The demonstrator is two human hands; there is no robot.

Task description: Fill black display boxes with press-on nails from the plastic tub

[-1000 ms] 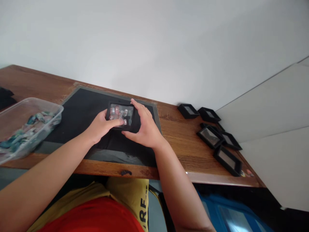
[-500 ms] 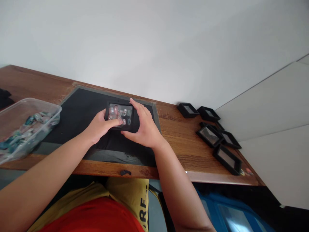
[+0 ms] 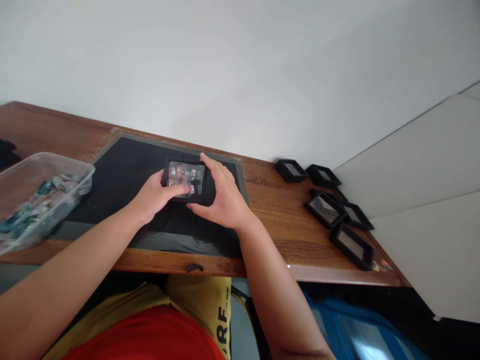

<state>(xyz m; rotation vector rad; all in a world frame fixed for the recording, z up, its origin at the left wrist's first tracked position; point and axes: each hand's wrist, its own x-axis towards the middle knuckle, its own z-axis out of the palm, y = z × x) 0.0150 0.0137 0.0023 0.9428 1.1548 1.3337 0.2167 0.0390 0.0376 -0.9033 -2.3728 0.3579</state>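
A small black frame case [image 3: 185, 179] with a clear front and several small coloured pieces inside rests on a black mat [image 3: 123, 170]. My left hand [image 3: 155, 195] grips its left side, thumb pressed on the clear front. My right hand [image 3: 221, 197] wraps around its right side, fingers along the far edge. Both hands hold the case together over the middle of the mat.
A clear plastic tub [image 3: 35, 197] with many small coloured pieces stands at the left of the wooden table [image 3: 277, 210]. Several black frame cases [image 3: 330, 207] lie at the right end by a white wall. A blue bin [image 3: 360, 335] sits below the table.
The hands and the case have barely shifted, sliding slightly to the left and away; the grip is unchanged.
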